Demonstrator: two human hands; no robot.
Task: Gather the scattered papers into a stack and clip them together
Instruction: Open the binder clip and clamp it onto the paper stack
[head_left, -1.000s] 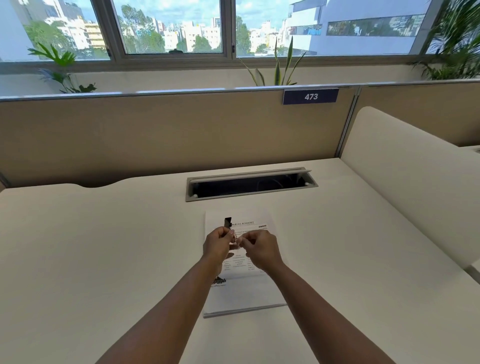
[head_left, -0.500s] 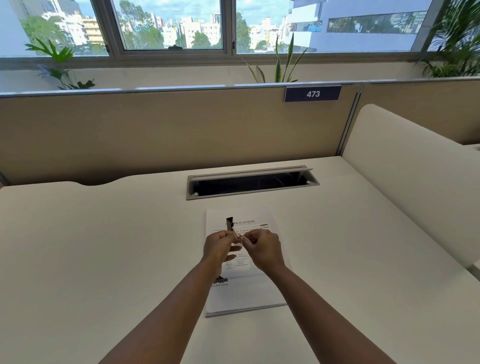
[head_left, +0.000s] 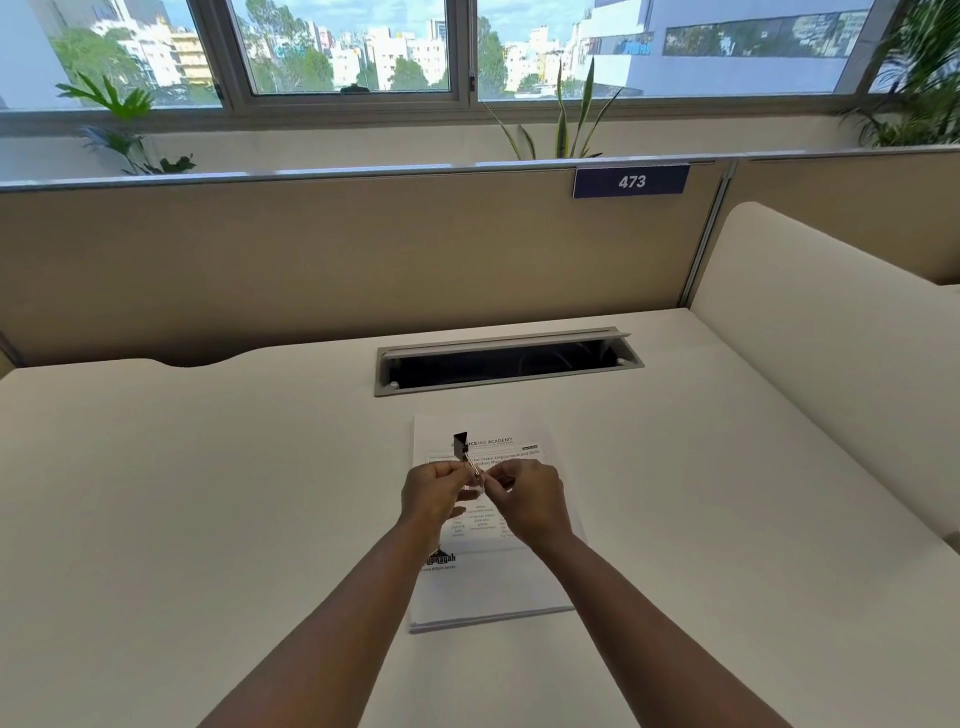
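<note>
Two hands meet in the middle of the frame, just above a stack of papers (head_left: 493, 587). The left hand (head_left: 434, 493) and the right hand (head_left: 530, 499) both pinch the wire handles of a black binder clip (head_left: 461, 447). The grip of each hand is closed on these handles, fingertips close together, and the black body of the clip points up and away from the person. The clip is held over the upper part of the stack; I cannot tell if it touches the paper. The stack lies flat on the worktop (head_left: 208, 493), its edges lined up, with printed text on the top sheet.

Above the stack in the frame, a long cable tray (head_left: 509, 364) is sunk into the worktop with its lid raised; the inside is dark and what it holds is not clear.

The worktop is cream-white. A beige partition (head_left: 311, 260) stands behind it, with a blue tag (head_left: 631, 181) reading 473 at the upper right. A pale curved side panel (head_left: 831, 338) closes the right side. Along the top of the frame are windows (head_left: 353, 47) with city buildings outside and green plants (head_left: 563, 119) on the sill.
</note>
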